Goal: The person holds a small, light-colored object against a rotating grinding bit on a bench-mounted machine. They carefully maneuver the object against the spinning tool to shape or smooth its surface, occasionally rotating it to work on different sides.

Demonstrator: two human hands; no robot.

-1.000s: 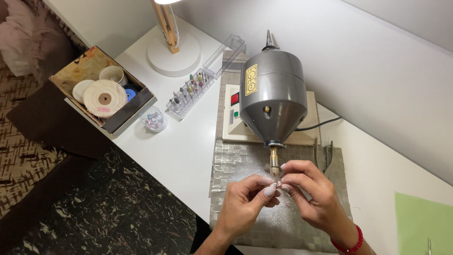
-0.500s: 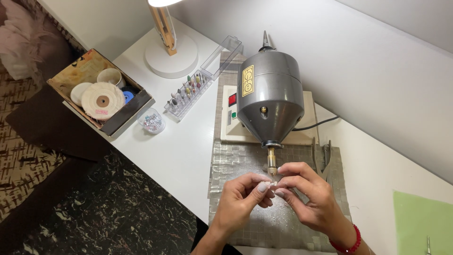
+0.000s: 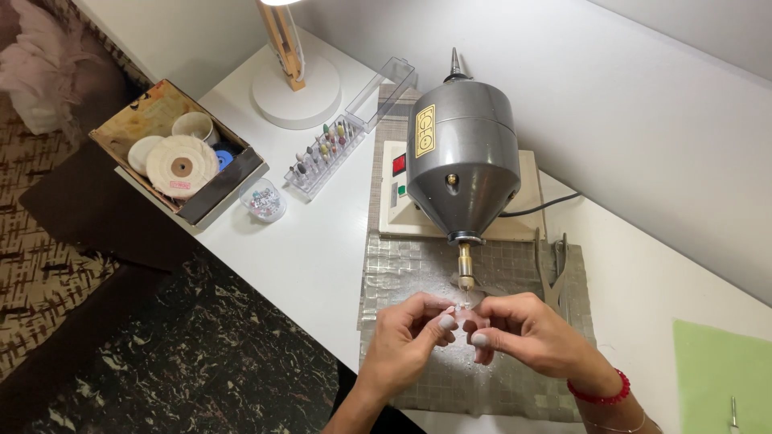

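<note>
The head view looks down on a white worktop (image 3: 322,241) where a grey polishing motor (image 3: 461,157) stands on a beige base, its brass spindle (image 3: 465,269) pointing toward the person. Both hands meet just under the spindle tip: the left hand (image 3: 410,337) and the right hand (image 3: 535,333) pinch a small pale piece (image 3: 464,313) between thumb and fingertips, fingers drawn together and clamped on it from either side, so that it sits at or right against the spinning end; it is too small to tell what it is. The work appears to be under way rather than finished: the piece is at the tool, fine pale dust lies on the silver mesh mat (image 3: 418,265) beneath, and nothing shows a finished piece set aside. Both wrists are low over the mat, forearms coming in from the bottom edge, palms turned inward toward each other; the right wrist wears a red bead bracelet (image 3: 599,394). Well apart to the left lie a clear rack of small burrs (image 3: 322,157), a little glass jar (image 3: 263,199), and a shallow box (image 3: 137,120) holding a cloth buffing wheel (image 3: 182,166). A lamp base (image 3: 297,92) stands behind, and pliers (image 3: 555,269) rest just beside the right hand.
</note>
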